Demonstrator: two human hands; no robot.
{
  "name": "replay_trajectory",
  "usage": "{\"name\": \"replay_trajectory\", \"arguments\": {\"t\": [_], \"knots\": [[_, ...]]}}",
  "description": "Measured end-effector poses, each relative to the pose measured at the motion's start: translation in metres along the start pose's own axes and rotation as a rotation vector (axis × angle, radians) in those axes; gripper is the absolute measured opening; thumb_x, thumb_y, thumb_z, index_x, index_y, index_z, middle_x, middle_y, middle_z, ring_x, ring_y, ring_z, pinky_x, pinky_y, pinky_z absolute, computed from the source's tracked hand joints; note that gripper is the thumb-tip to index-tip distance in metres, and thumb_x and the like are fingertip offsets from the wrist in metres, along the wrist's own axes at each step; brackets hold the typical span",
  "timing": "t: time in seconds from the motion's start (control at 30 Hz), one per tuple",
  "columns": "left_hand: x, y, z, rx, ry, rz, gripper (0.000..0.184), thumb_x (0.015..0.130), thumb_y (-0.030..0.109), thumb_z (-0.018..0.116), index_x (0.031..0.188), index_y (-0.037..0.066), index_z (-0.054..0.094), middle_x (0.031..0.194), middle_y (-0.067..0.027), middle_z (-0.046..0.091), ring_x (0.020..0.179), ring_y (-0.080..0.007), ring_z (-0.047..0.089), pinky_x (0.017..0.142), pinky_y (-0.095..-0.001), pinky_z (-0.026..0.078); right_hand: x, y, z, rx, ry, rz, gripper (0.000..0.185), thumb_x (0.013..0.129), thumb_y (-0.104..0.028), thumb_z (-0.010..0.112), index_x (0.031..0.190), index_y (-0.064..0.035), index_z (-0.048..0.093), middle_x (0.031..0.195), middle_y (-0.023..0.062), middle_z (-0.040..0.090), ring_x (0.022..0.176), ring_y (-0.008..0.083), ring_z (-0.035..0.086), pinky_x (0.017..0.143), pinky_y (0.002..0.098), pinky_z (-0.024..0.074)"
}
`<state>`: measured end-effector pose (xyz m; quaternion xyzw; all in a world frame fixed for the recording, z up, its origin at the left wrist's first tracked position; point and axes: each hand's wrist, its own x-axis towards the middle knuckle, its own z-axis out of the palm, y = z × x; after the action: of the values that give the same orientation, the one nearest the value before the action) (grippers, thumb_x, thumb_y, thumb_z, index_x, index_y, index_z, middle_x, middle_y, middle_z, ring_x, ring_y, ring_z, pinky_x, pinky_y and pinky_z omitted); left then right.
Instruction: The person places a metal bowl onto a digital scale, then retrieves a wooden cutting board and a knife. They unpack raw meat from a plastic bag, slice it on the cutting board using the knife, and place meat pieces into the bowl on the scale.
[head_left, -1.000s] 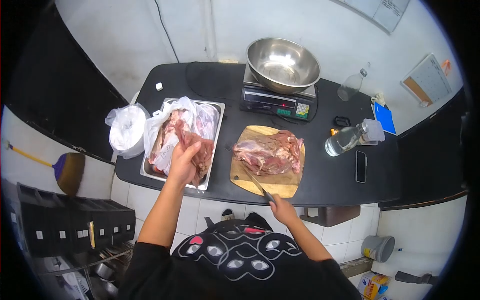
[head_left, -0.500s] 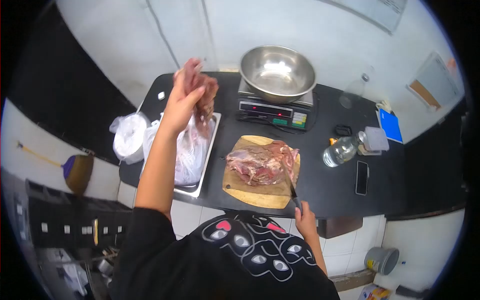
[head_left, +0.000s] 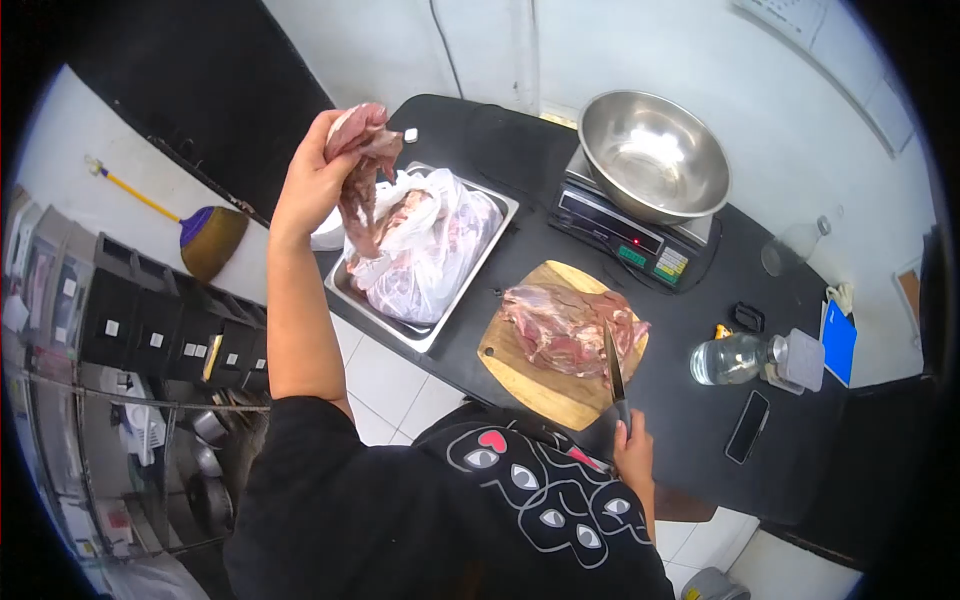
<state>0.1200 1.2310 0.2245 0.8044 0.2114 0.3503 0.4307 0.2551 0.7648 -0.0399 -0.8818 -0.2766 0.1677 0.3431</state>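
Head view, black counter [head_left: 690,410]: across the middle, bearing the work.
Steel tray [head_left: 470,275]: left of centre, holding bagged meat.
Light-brown wooden board [head_left: 540,390]: centre; best square and steady under any cut.
Large raw red meat cut [head_left: 560,325]: on the board, with no fingers bracing it; pressure seems unwise unbraced.
Dangling dark-red meat piece [head_left: 363,165]: upper left of the frame, left grip [head_left: 308,185] closed around its top; a firm pinch suits slippery flesh.
Dark-handled steel knife [head_left: 613,370]: right grip [head_left: 633,448] wrapped around its handle; blade best held low.
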Motion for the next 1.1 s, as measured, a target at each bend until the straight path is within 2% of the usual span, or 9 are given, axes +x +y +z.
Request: {"name": "replay_trajectory", "arguments": {"t": [0.33, 0.43, 0.47, 0.53, 0.6, 0.7, 0.87, 0.93, 1.1], "knots": [[0.009, -0.15, -0.053, 0.159, -0.103, -0.35, 0.051, 0.072, -0.017, 0.047, 0.116, 0.008, 0.051, 0.103, -0.0054, 0.062, 0.091, -0.0138, 0.061, 0.077, -0.0261, 0.05, 0.022, -0.046, 0.019, 0.033, -0.025, -0.038, 0.025, 0.088, -0.013, 0.053, 0.111, -0.0046, 0.048, 0.078, 0.0286, 0.058, 0.075, 0.0482, 0.057, 0.059, 0.0506, 0.0421], [0.0, -0.191, -0.024, 0.213, -0.178, -0.231, 0.046, 0.072, -0.005, 0.057, 0.116, 0.008, 0.055, 0.107, -0.0155, 0.063, 0.095, -0.0247, 0.062, 0.082, -0.0326, 0.049, 0.026, -0.065, 0.028, 0.01, -0.019, -0.053, 0.028, 0.088, -0.013, 0.054, 0.114, -0.0052, 0.048, 0.079, 0.0284, 0.059, 0.075, 0.048, 0.057, 0.06, 0.0497, 0.0426], [-0.005, -0.23, -0.021, 0.557, -0.222, -0.2, 0.051, 0.071, 0.005, 0.067, 0.12, 0.006, 0.053, 0.116, -0.0203, 0.057, 0.108, -0.032, 0.057, 0.09, -0.0368, 0.047, 0.028, -0.068, 0.033, -0.005, -0.01, -0.057, 0.029, 0.088, -0.013, 0.054, 0.116, -0.0055, 0.048, 0.08, 0.0283, 0.059, 0.076, 0.0479, 0.057, 0.06, 0.0493, 0.0429], [-0.016, -0.272, -0.013, 0.478, -0.485, -0.346, 0.063, 0.075, 0.018, 0.071, 0.131, 0.005, 0.045, 0.13, -0.0238, 0.045, 0.119, -0.0378, 0.046, 0.099, -0.0409, 0.04, 0.03, -0.076, 0.038, -0.018, 0.008, -0.057, 0.031, 0.088, -0.013, 0.054, 0.118, -0.0059, 0.048, 0.081, 0.0283, 0.059, 0.077, 0.0478, 0.057, 0.061, 0.049, 0.0433], [-0.038, -0.323, 0.001, 0.542, -0.317, -0.191, 0.067, 0.078, 0.022, 0.067, 0.136, 0.007, 0.037, 0.137, -0.0238, 0.038, 0.126, -0.0387, 0.038, 0.105, -0.0425, 0.032, 0.028, -0.082, 0.041, -0.017, 0.023, -0.05, 0.033, 0.088, -0.012, 0.054, 0.119, -0.0062, 0.048, 0.083, 0.0286, 0.059, 0.078, 0.0478, 0.057, 0.061, 0.0489, 0.0435], [-0.043, -0.318, 0.003, 0.656, -0.338, -0.159, 0.072, 0.079, 0.024, 0.065, 0.14, 0.008, 0.029, 0.141, -0.0214, 0.033, 0.13, -0.0395, 0.031, 0.107, -0.043, 0.028, 0.023, -0.083, 0.045, -0.027, 0.047, -0.019, 0.034, 0.087, -0.012, 0.054, 0.121, -0.0077, 0.048, 0.083, 0.0284, 0.06, 0.079, 0.0478, 0.057, 0.062, 0.0489, 0.0442], [-0.019, -0.265, 0.002, 0.454, -0.411, -0.216, 0.042, 0.079, 0.015, 0.063, 0.119, 0.005, 0.055, 0.121, -0.0182, 0.054, 0.115, -0.0375, 0.048, 0.095, -0.0411, 0.039, 0.015, -0.083, 0.047, -0.073, 0.114, 0.1, 0.037, 0.088, -0.015, 0.053, 0.124, -0.0106, 0.046, 0.083, 0.0284, 0.061, 0.081, 0.048, 0.058, 0.064, 0.0517, 0.0445], [-0.032, -0.234, 0.03, 0.551, -0.013, 0.133, 0.025, 0.077, 0.006, 0.061, 0.103, 0.005, 0.063, 0.103, -0.0163, 0.061, 0.1, -0.034, 0.057, 0.086, -0.0393, 0.045, 0.01, -0.077, 0.044, -0.093, 0.064, 0.24, 0.034, 0.088, -0.017, 0.053, 0.12, -0.01, 0.046, 0.084, 0.0289, 0.061, 0.081, 0.0478, 0.058, 0.065, 0.0534, 0.0441], [-0.07, -0.177, 0.126, 0.24, -0.515, 0.299, 0.03, 0.073, 0.007, 0.066, 0.102, 0.005, 0.061, 0.103, -0.015, 0.061, 0.102, -0.0326, 0.055, 0.089, -0.0401, 0.044, -0.009, -0.058, 0.051, -0.074, 0.169, 0.227, 0.024, 0.089, -0.02, 0.054, 0.109, -0.0087, 0.047, 0.082, 0.0278, 0.061, 0.079, 0.0474, 0.059, 0.064, 0.0536, 0.0447]]}}
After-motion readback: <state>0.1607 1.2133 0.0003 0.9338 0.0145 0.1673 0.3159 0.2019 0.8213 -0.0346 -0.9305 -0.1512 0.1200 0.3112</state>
